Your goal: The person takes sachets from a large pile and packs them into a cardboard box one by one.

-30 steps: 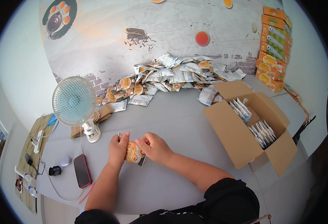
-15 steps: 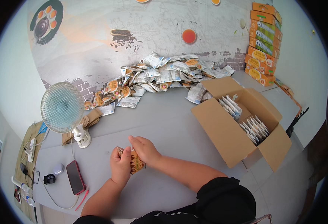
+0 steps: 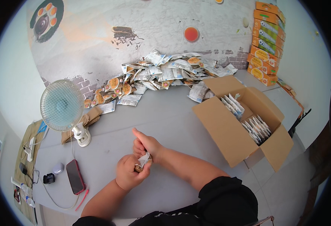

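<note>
Left hand (image 3: 129, 173) and right hand (image 3: 149, 147) grip a crumpled brown-and-white packet (image 3: 144, 159) left of the brown cardboard box (image 3: 222, 133); probably light, soft: pinch its edges.

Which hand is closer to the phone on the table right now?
Left. The left hand is to the right of the phone, apart from it; the right hand is farther right and farther up the picture.
</note>
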Action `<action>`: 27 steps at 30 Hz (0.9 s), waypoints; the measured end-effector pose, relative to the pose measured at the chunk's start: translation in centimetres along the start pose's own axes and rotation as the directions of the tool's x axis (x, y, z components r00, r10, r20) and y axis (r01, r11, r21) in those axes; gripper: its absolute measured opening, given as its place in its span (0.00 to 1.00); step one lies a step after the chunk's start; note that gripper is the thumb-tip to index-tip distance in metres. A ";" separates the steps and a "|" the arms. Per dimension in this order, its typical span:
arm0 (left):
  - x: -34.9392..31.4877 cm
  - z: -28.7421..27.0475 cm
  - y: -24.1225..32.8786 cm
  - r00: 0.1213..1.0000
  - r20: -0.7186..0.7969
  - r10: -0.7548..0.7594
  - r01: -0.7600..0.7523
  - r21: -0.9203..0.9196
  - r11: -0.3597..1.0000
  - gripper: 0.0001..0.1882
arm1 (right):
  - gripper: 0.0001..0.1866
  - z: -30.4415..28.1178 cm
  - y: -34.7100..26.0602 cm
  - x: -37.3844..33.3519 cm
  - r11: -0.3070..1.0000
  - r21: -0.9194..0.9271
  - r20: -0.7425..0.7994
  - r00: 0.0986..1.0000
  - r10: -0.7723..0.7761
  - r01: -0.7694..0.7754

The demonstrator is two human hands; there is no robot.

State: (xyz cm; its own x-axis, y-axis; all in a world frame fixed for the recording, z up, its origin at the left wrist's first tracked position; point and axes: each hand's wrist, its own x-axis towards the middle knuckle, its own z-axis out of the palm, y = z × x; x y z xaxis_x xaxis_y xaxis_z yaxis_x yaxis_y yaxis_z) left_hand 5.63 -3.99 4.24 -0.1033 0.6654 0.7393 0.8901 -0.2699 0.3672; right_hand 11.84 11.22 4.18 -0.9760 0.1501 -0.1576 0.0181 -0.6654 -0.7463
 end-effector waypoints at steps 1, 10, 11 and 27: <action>0.1 0.2 -0.3 0.982 -0.054 -0.179 0.172 -0.114 0.978 0.21 | 0.33 -0.1 0.1 0.2 0.998 0.033 -0.122 0.991 -0.051 0.055; 2.6 -0.1 -3.8 0.392 -0.044 -0.919 0.225 -0.964 0.142 0.15 | 0.31 0.0 4.3 2.3 0.983 -0.142 -0.427 0.889 -0.166 0.115; 2.4 -0.1 -3.9 0.376 -0.056 -0.925 0.205 -0.969 0.142 0.15 | 0.30 0.6 4.6 2.4 0.975 -0.185 -0.452 0.871 -0.195 0.123; 0.8 0.8 -1.9 0.778 -0.039 -0.627 0.284 -0.868 0.407 0.15 | 0.16 1.9 4.1 0.6 0.951 0.181 -0.360 0.917 -0.173 0.251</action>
State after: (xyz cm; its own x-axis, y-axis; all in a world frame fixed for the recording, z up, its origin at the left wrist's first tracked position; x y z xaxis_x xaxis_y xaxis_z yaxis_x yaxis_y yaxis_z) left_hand 4.22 -2.38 3.62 -0.6560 0.6594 0.3673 -0.0523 -0.5251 0.8494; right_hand 10.87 7.19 2.30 -0.8200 0.5160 -0.2475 -0.2670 -0.7275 -0.6320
